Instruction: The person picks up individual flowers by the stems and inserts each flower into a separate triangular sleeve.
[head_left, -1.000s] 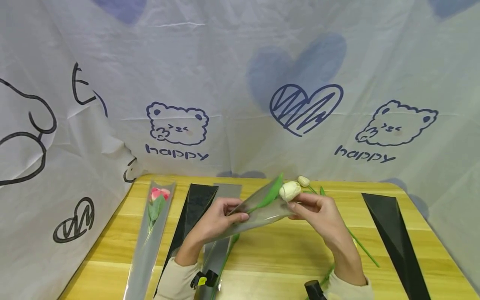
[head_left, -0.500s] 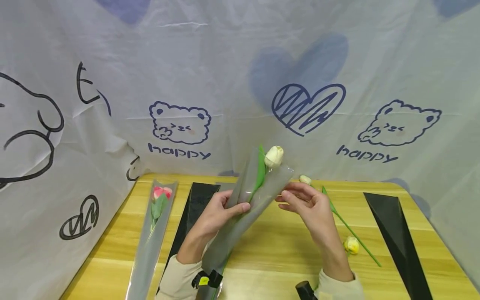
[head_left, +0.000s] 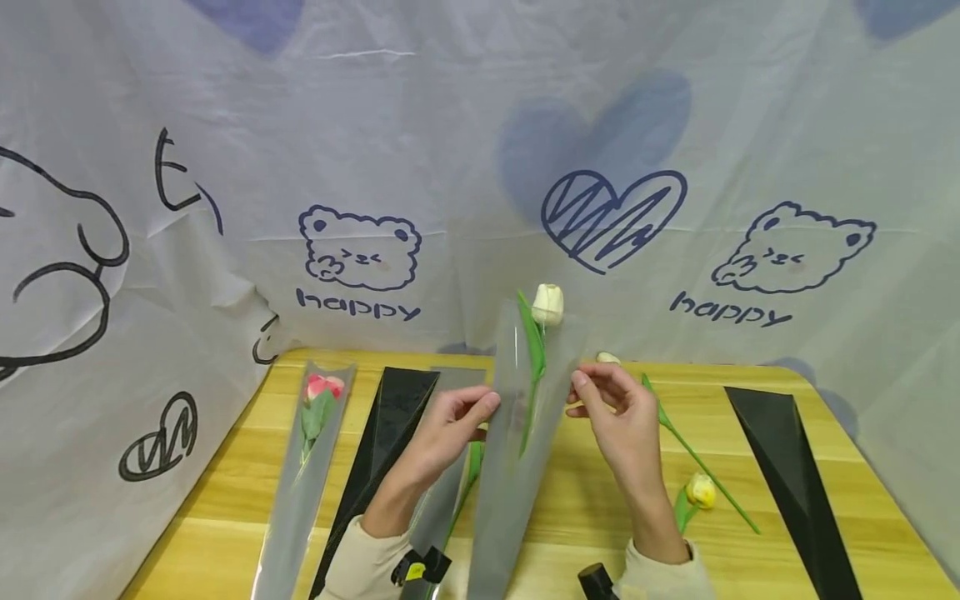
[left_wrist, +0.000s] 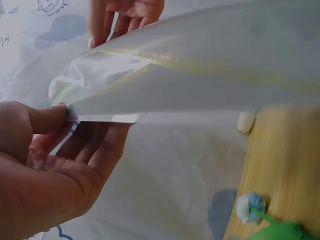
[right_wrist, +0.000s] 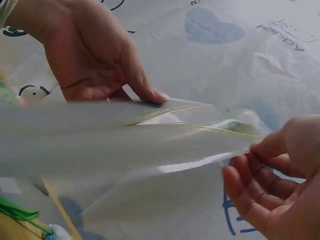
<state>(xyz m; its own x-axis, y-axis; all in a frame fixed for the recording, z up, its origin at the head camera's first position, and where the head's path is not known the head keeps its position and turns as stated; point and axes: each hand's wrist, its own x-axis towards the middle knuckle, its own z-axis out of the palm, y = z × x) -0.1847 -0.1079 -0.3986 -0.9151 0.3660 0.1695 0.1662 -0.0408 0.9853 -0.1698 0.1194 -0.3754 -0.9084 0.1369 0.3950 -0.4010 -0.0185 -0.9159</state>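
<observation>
A translucent grey flower sleeve stands nearly upright between my hands, wide end up. Inside it is a white tulip, its bloom rising above the sleeve's rim and its green leaf showing through the film. My left hand pinches the sleeve's left edge between thumb and fingers. On the opposite edge, near the top, the thumb and forefinger of my right hand pinch the film; the right wrist view shows its other fingers loosely bent below.
To the left lie a pink flower in a grey sleeve, a black sleeve and another grey sleeve. A yellow tulip, another white tulip and a second black sleeve lie to the right on the wooden table.
The sleeve has swung from lying aslant to nearly upright, the tulip bloom rising with it. My right hand has left the bloom and moved to the sleeve's right edge.
</observation>
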